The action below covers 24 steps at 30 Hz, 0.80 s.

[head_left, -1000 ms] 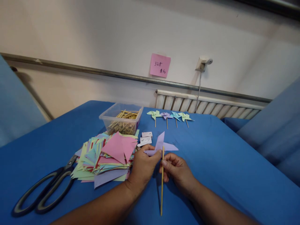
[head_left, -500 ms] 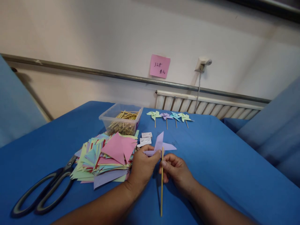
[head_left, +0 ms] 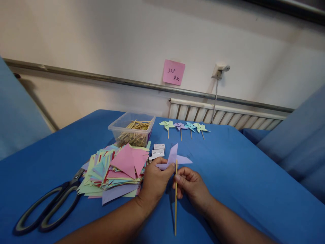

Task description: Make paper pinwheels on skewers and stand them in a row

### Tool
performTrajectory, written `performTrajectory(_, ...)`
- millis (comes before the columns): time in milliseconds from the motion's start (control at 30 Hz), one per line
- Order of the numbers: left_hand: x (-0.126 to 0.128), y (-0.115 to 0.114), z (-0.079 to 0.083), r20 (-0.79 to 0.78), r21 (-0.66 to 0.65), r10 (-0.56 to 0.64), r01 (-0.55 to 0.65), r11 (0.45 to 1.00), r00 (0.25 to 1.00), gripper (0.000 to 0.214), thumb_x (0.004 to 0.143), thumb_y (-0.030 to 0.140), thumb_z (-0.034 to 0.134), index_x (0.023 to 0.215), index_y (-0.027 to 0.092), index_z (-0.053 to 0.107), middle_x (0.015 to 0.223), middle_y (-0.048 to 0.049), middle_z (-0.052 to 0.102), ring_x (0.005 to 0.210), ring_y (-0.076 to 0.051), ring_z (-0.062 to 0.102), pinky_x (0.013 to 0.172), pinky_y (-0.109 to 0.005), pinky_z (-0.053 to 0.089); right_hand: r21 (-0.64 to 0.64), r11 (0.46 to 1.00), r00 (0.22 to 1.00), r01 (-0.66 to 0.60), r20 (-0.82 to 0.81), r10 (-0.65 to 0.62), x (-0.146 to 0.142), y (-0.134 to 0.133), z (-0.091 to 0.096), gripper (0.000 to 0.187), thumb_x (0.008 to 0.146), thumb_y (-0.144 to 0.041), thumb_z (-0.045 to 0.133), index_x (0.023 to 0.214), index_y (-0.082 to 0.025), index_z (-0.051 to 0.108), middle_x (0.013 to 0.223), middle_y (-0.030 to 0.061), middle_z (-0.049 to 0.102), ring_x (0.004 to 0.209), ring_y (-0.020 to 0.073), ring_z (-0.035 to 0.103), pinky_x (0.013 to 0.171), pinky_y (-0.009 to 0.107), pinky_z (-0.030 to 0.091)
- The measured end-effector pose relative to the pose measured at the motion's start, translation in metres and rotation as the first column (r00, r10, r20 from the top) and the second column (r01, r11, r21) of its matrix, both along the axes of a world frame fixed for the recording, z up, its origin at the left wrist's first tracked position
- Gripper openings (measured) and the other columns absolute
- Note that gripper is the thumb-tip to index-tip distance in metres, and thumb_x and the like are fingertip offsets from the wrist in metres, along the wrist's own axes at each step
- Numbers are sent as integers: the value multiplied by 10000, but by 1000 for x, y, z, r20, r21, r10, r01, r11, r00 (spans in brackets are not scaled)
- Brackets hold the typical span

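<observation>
A lilac paper pinwheel [head_left: 175,158] is held up just above the blue table [head_left: 241,176]. My left hand [head_left: 154,183] is closed, pinching the pinwheel at its middle from the left. My right hand [head_left: 191,184] is closed round a thin wooden stick [head_left: 175,203] that runs upright behind the pinwheel, its top at the pinwheel's centre and its lower end near the table's front.
A heap of folded coloured paper squares [head_left: 116,169] lies left of my hands, with black-handled scissors [head_left: 48,206] further left. A clear tub of wooden sticks [head_left: 132,130] stands behind it, small white boxes [head_left: 157,150] beside. Several finished pinwheels [head_left: 184,127] lie at the table's back edge.
</observation>
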<state>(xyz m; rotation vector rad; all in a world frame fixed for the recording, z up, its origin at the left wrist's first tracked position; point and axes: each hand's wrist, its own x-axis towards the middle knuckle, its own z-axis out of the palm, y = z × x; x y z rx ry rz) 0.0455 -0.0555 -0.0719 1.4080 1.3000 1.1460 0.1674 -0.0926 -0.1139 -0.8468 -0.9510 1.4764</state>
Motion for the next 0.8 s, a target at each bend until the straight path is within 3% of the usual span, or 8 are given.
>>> performTrajectory(800, 1, -2, 2, -35, 9, 13, -13, 1000, 999, 184, 639, 337, 653, 622, 170, 577, 525, 40, 548, 487, -115, 501, 463, -203, 371, -6, 1000, 1000, 9, 18, -9, -1, -1, 2, 310, 692, -407, 727, 700, -155, 548, 537, -14, 635, 353, 67, 524, 369, 159, 386)
